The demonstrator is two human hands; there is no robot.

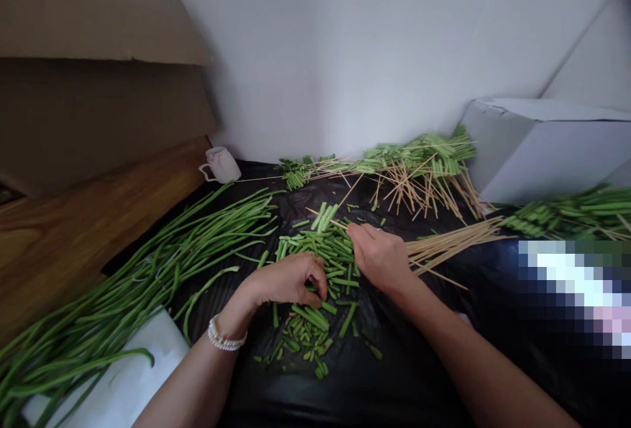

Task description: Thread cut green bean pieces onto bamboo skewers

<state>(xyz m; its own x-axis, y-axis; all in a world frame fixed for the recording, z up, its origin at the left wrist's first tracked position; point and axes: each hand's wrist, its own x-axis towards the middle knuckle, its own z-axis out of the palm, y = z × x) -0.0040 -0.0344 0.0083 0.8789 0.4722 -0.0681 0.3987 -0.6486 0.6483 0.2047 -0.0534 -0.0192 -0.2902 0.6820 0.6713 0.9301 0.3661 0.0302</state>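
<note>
Several green bean pieces (325,217) are sitting crosswise on a thin skewer (339,223), at twelve o'clock of the loose cut heap (340,250). At three, the right hand (377,254) is pinching the skewer; at eight, the left hand (296,280) is curling over cut beans, though I'm not seeing whether it's gripping one. I'm judging the pieces light, firm, perhaps slick and prone to splitting, best held mid-length.

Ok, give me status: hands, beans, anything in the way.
Right hand holding skewer, bean pieces threaded. Left hand at cut pile, grip unclear. Long beans off left, seemingly out of the way.
</note>
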